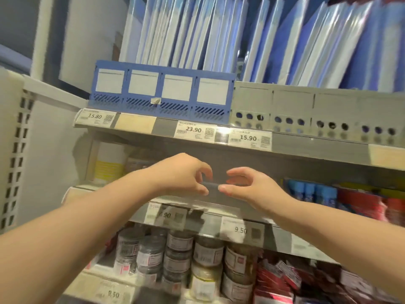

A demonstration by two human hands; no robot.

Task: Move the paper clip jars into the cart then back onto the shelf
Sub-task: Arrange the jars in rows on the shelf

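Centre frame, my left hand (186, 174) pinched a blurred grey item (210, 185); my right hand (247, 185), grip unclear, probably steadied its end.

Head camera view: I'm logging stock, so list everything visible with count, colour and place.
clear plastic paper clip jars with white labels: a dozen or so, stacked, bottom shelf left
blue plastic file rack: one, top shelf left
grey file boxes with round holes: several, top shelf right
blue and clear folders: many, upright behind them
white price tags: at least six, shelf edges
white and yellow box: one, middle shelf left
blue-topped items: several, middle shelf right
red packets: many, bottom shelf right
small grey object: one, blurred, between the hands
left hand: pinches the small grey object
right hand: thumb tip at its other end, grip unclear
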